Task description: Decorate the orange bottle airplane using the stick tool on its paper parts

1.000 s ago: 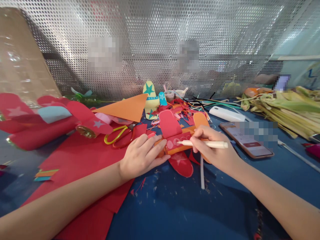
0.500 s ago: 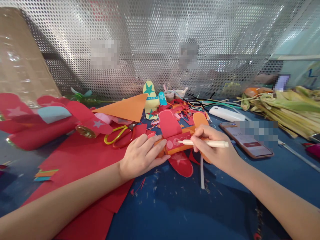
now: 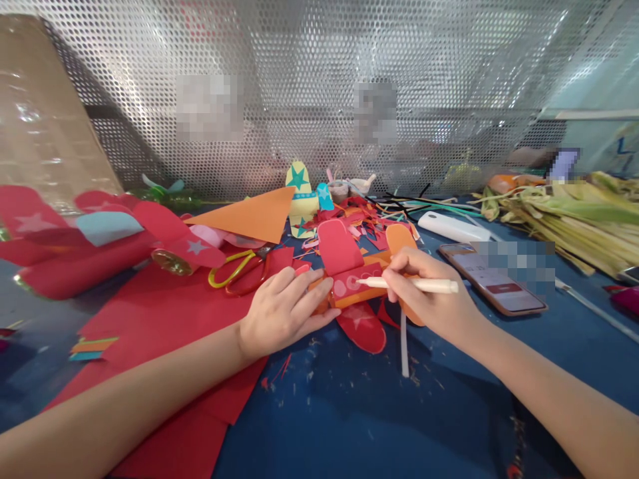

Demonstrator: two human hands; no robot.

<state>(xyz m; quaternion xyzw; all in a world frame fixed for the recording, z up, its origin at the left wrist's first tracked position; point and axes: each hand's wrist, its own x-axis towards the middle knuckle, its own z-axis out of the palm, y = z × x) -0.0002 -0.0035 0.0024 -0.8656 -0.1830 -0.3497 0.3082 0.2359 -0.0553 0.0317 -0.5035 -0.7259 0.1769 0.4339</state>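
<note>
My right hand point(image 3: 424, 286) grips a white marker pen point(image 3: 434, 286), its tip touching the red band of a red and orange paper airplane point(image 3: 347, 249). Along that band runs a row of pale ovals; the leftmost one is filled in, and others are outlines. My left hand point(image 3: 284, 309) is closed over the plane's left end and steadies it on the table, partly hiding that end. The plane has rounded wings, with a pale star on the red one nearest me. A white strip point(image 3: 404, 346) pokes out from beneath it.
Red paper sheets point(image 3: 200, 399) lie under my left arm, near yellow-handled scissors point(image 3: 232, 269). A larger red paper plane point(image 3: 100, 263) stands left. Paper scraps point(image 3: 357, 216) and a yellow paper plane point(image 3: 298, 213) are behind. Right are a phone point(image 3: 492, 279) and dried husks point(image 3: 559, 213).
The marker tip has shifted very slightly within the second oval. Both hands and the paper airplane stay in almost the same place.
</note>
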